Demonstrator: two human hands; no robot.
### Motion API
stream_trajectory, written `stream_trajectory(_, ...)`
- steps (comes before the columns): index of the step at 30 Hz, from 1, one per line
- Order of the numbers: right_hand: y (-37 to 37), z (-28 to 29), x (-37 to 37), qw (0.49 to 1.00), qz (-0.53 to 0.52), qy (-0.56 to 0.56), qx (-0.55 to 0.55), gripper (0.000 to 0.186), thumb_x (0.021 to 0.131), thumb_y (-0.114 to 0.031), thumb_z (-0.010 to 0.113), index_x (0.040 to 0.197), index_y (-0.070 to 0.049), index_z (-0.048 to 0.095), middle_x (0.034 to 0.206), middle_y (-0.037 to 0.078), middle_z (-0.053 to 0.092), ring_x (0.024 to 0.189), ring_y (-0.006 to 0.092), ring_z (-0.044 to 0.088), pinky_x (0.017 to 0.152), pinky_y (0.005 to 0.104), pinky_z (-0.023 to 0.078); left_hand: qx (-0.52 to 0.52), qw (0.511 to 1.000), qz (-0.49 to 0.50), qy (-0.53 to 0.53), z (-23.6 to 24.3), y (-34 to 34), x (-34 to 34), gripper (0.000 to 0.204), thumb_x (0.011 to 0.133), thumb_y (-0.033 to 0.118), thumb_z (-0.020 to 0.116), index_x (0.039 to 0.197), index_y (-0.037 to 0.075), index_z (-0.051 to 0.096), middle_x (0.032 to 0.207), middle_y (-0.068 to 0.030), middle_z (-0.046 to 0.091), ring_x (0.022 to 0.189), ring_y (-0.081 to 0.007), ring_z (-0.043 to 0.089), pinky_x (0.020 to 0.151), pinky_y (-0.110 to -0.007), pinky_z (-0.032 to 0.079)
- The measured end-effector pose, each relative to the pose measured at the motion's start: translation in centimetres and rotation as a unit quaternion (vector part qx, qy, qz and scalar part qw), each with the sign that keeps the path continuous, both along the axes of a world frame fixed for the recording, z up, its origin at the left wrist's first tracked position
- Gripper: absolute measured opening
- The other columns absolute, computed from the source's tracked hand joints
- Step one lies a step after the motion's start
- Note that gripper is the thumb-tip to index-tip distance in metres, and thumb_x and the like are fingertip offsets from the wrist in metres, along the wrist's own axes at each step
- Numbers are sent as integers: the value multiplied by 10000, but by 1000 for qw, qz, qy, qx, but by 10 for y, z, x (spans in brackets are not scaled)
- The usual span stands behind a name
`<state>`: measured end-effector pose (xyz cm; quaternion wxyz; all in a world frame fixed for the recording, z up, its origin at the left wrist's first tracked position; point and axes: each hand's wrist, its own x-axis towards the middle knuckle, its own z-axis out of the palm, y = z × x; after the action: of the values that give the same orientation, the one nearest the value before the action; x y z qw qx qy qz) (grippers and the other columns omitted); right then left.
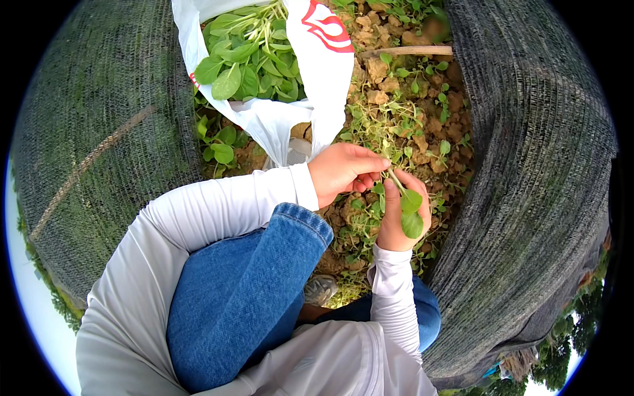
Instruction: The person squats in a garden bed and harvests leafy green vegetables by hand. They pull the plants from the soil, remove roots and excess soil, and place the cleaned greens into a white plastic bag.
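Between my two hands is a small leafy green seedling (411, 210), its stem end pointing up and its rounded leaves hanging toward me. My left hand (347, 170) pinches the stem end between thumb and fingertips. My right hand (404, 214) has its thumb and fingers closed round the stem just above the leaves. Up and left of my hands, a white plastic bag (333, 72) with a red print gapes, holding a heap of picked leafy greens (247, 56). The roots of the seedling are too small to make out.
Clumpy brown soil (380, 82) with small seedlings and wilted trimmings runs between dark mesh nets (528, 132) on both sides. A pale stick (413, 50) crosses the soil at the far end. More green plants (221, 145) grow beside the bag. My shoe (320, 289) stands on the ground below.
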<state>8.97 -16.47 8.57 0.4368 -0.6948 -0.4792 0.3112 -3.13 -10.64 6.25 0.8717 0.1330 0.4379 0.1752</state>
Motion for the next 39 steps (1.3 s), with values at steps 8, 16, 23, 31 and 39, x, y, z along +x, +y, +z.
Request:
stream_trajectory(8,-1,0,4,987,-34,147,-59,209,732,9,563,940,-2,549,887,40,528,731,93,494,655,196,405,-160,979,43,-117,-6,2,-4,153,800,182,504,843,40,542,731,-2,535,614,-88,497,555,-203,412)
stream_trajectory(16,8,-2,22,932,-36,300,-202,168,789,-177,546,815,-16,585,721,7,562,626,67,465,560,192,366,-150,970,19,-191,-7,-1,-5,186,825,171,441,875,8,513,780,-50,537,675,-121,509,596,-236,422)
stream_trajectory(23,8,2,17,893,-43,395,-210,159,774,-150,563,843,-8,580,711,27,576,617,75,486,563,190,367,-119,973,-22,-198,0,5,-7,175,819,153,447,890,6,509,788,-60,538,682,-121,511,596,-250,424)
stream_trajectory(31,6,-6,18,828,-13,531,-181,118,788,-141,526,807,-27,551,717,36,553,652,126,493,635,244,400,-87,979,-36,-182,-2,4,-6,164,798,138,483,883,1,515,791,-73,546,686,-145,520,601,-258,426)
stream_trajectory(39,6,-7,17,857,-29,488,-161,52,755,-51,555,786,-9,558,742,37,560,698,119,502,698,243,382,-48,991,-36,-115,-1,3,-6,122,764,84,490,844,-4,517,739,-74,539,629,-136,504,577,-241,413)
